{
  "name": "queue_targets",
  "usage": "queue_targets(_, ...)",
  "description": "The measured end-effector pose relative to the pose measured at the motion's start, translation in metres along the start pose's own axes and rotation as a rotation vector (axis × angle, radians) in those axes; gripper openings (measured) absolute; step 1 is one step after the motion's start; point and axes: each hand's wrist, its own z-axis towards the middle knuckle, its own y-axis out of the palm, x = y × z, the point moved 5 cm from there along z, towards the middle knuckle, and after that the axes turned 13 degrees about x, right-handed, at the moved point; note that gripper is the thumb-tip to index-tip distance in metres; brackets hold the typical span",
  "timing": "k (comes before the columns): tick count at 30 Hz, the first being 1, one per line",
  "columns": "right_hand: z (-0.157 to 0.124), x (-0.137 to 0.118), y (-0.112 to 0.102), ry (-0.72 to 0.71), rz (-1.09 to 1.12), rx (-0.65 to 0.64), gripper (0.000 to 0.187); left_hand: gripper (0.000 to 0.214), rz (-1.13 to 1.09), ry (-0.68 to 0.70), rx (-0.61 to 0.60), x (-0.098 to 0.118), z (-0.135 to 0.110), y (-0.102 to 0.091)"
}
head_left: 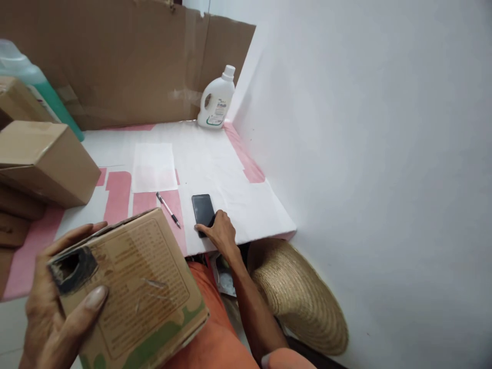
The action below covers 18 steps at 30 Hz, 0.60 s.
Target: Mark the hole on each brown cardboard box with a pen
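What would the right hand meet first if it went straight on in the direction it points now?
The right hand would probably meet the black smartphone first; it seems to touch it, though exact contact is unclear.

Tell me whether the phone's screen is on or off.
It looks off: the phone shows a plain dark screen with nothing lit. The part beneath the right hand is hidden.
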Motion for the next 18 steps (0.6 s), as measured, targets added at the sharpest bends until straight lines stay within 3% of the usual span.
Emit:
queue_targets(3, 0.005, -0.002, 0.008, 0.059, 0.121, -0.014, 0.064, 0.082, -0.058, -0.11, -0.011, 0.001, -0.001, 0.001)
queue_targets(7, 0.008, 0.002, 0.011, 0.082, 0.385, -0.088, 0.037, 0.081, -0.084, -0.095, -0.029, 0.0, 0.001, 0.0)
queue_targets(10, -0.002, 0.004, 0.003, 0.105, 0.642, -0.18, 0.039, 0.079, -0.108, -0.073, -0.051, -0.005, 0.0, 0.0)
queue_targets(13, -0.02, -0.003, -0.022, 0.138, 0.897, -0.233, 0.047, 0.076, -0.121, -0.051, -0.069, -0.009, -0.001, 0.0)
queue_targets(18, -0.047, -0.041, -0.095, 0.119, 1.496, -0.274, 0.043, 0.073, -0.162, -0.008, -0.099, -0.007, 0.0, 0.002)
